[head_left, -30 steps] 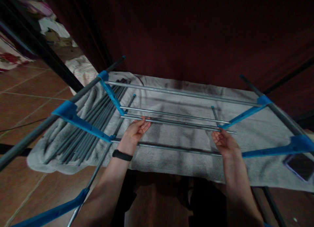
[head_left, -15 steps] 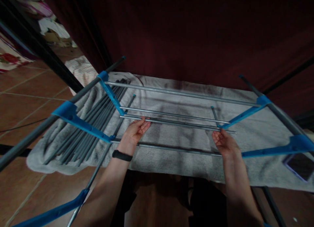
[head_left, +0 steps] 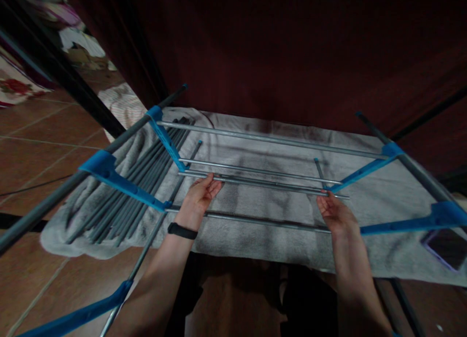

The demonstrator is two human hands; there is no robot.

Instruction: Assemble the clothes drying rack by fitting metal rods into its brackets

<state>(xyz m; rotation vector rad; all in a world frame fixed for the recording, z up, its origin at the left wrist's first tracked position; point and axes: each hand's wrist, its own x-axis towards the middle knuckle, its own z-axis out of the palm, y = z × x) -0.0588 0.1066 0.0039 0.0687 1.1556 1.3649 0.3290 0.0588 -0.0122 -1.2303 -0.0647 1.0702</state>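
A thin metal rod (head_left: pixel 272 184) runs crosswise through a frame of grey tubes and blue plastic brackets, which looks like a rack. My left hand (head_left: pixel 201 195) pinches this rod near its left end, by a blue bracket (head_left: pixel 167 141). Close to the right end, my right hand (head_left: pixel 334 211) has its fingertips closed on the same rod, just beside the right blue bracket (head_left: pixel 359 170). The rod's right tip pokes past that bracket. Just behind it lies a second thin rod (head_left: pixel 260 170), parallel to the first. A thicker grey tube (head_left: pixel 262 221) crosses nearer to me.
Several loose grey tubes (head_left: pixel 142 181) lie bundled on the grey blanket (head_left: pixel 237 242) at left. A phone (head_left: pixel 445 248) rests at the right. Behind hangs a dark red curtain (head_left: pixel 277 50). Frame side tubes (head_left: pixel 47 205) rise on both sides; tiled floor (head_left: pixel 40 125) shows left.
The rod has slid very slightly left, so its right tip sticks out a little less. My right hand has shifted a touch; my left hand keeps nearly the same place.
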